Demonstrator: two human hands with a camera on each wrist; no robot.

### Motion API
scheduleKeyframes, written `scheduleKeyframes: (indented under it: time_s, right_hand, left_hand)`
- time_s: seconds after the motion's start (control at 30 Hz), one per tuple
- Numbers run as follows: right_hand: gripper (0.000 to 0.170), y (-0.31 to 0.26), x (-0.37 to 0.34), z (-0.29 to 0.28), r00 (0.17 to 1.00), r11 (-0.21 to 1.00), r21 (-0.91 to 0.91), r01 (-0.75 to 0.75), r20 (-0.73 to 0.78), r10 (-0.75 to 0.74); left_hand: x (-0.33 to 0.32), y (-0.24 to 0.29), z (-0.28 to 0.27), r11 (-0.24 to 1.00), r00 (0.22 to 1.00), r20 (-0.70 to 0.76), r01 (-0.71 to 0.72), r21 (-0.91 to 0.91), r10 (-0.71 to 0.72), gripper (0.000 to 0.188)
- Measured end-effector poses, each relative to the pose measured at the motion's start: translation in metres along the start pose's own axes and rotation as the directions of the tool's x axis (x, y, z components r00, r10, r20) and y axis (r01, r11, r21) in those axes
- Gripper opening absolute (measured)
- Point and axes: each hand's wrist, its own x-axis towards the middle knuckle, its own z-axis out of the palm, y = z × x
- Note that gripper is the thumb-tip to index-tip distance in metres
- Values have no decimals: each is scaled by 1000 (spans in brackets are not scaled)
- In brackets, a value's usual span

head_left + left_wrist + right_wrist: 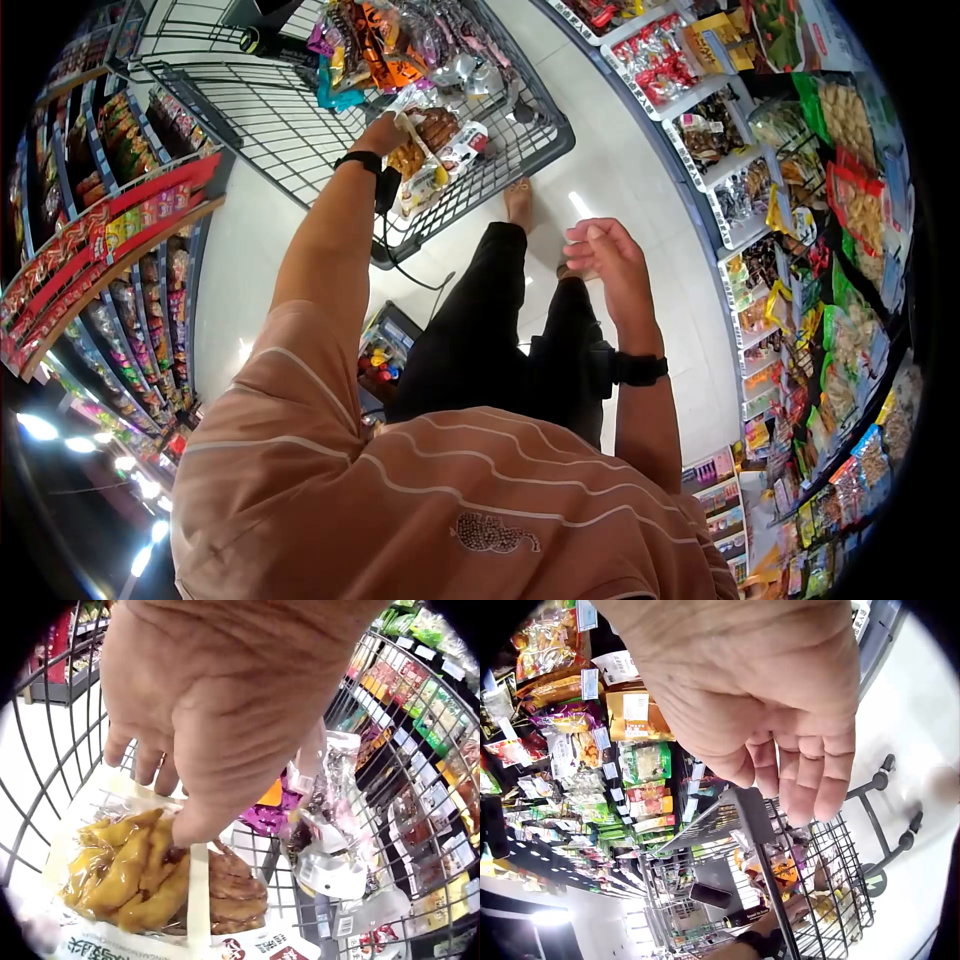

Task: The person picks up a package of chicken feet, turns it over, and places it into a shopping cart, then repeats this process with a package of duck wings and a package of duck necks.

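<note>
My left hand (pixel 380 134) reaches down into a wire shopping cart (pixel 537 95). In the left wrist view, that hand (pixel 217 712) pinches the edge of a clear-windowed pack of yellow poultry pieces (pixel 127 877), thumb on the near side and fingers behind its top. A similar pack with brown pieces (pixel 236 896) lies right beside it. Shiny purple packaging (pixel 264 817) and clear plastic packs (pixel 330 874) sit farther along the basket. My right hand (pixel 612 262) hangs beside the cart with loosely bent fingers, holding nothing; the right wrist view shows its palm (pixel 765 697).
Shelves of bagged snacks (pixel 690 140) run along the right, and a snack display with a red front (pixel 110 235) stands on the left. A black bottle (pixel 272 45) and orange bags (pixel 395 65) lie in the cart. A dark phone-like object (pixel 710 895) rests at its handle end.
</note>
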Motion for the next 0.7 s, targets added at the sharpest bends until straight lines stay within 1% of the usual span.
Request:
scheduleKeyframes:
  time_s: [0.03, 0.13, 0.23, 0.33, 0.37, 0.47, 0.5, 0.53, 0.6, 0.67, 0.7]
  right_hand:
    - [20, 0, 1, 2, 1000, 1000, 4, -2, 1, 2]
    - [20, -3, 0, 8, 1000, 1000, -2, -10, -2, 10]
    - [21, -10, -4, 12, 1000, 1000, -28, -1, 11, 2]
    - [22, -20, -12, 14, 999, 998, -51, 32, 43, -30]
    - [22, -24, -17, 13, 998, 997, -57, 45, 56, -42]
    - [23, -35, -31, 8, 993, 993, -78, 87, 84, -81]
    - [24, -38, -37, 4, 992, 992, -79, 96, 90, -89]
    - [24, -40, -41, -1, 990, 991, -80, 110, 98, -102]
    - [25, -49, -50, -10, 985, 985, -87, 146, 108, -137]
    - [25, -60, -65, -18, 978, 977, -99, 187, 110, -176]
    - [27, -64, -69, -24, 976, 976, -97, 194, 124, -182]
  left_hand:
    - [-1, -1, 0, 1000, 1000, -7, -11, -2, 11, 67]
    - [-1, -2, -2, 993, 997, -73, -8, 116, 17, 54]
    - [-2, -1, -12, 982, 993, -6, -120, 143, 122, 40]
    - [-17, 10, -23, 966, 972, -71, -213, 146, 225, 36]
    - [-25, 14, -29, 967, 966, -79, -238, 92, 245, 32]
    - [-79, 52, -62, 958, 948, -141, -287, 15, 287, 30]
    - [-101, 63, -76, 941, 926, -179, -338, 2, 333, 26]
    - [-130, 76, -87, 913, 891, -276, -398, -93, 360, 26]
    - [-169, 93, -111, 876, 891, -356, -390, -284, 282, 25]
    - [-233, 126, -133, 732, 873, -437, -442, -518, 217, 26]
    - [-264, 146, -137, 577, 859, -471, -493, -651, 203, 30]
